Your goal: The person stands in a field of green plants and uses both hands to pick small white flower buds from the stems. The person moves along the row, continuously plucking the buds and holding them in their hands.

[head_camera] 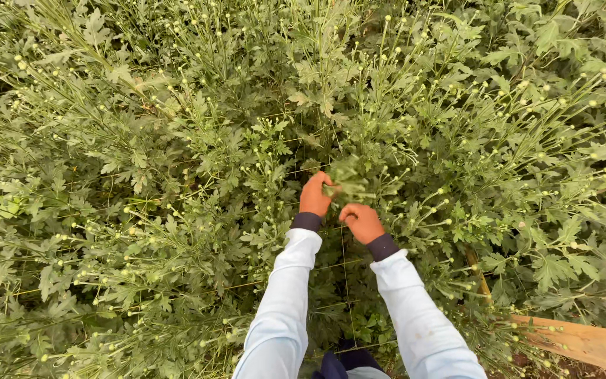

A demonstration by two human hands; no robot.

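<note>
A dense bed of tall green flowering plants [142, 210], with feathery cut leaves and many small round pale-green buds on thin stalks, fills almost the whole view, from the near edge to the far edge and across both sides. The stems lean and cross one another, so very little open room shows anywhere; the only gap is a narrow dark slot of shadow directly under the person, between the two arms.

A grid of thin pale support strings [346, 281] runs through the foliage, its squares visible in that gap and again on the left.

At the near right corner lies a light brown wooden post [583, 344], angled along the bed's border, with reddish soil just beside it.

Two arms in light blue sleeves with dark cuffs reach away from the viewer into the middle of the bed. The left hand [315, 196] is curled shut around a leafy green stem tip [348, 179] that stands at the centre of the view, just far of both hands. The right hand [362, 222] sits just near and right of the left one, close to it, with its fingers bent into a loose fist low on the same cluster; leaves hide whether it truly grips the stem. Foliage presses against both hands on every side.
</note>
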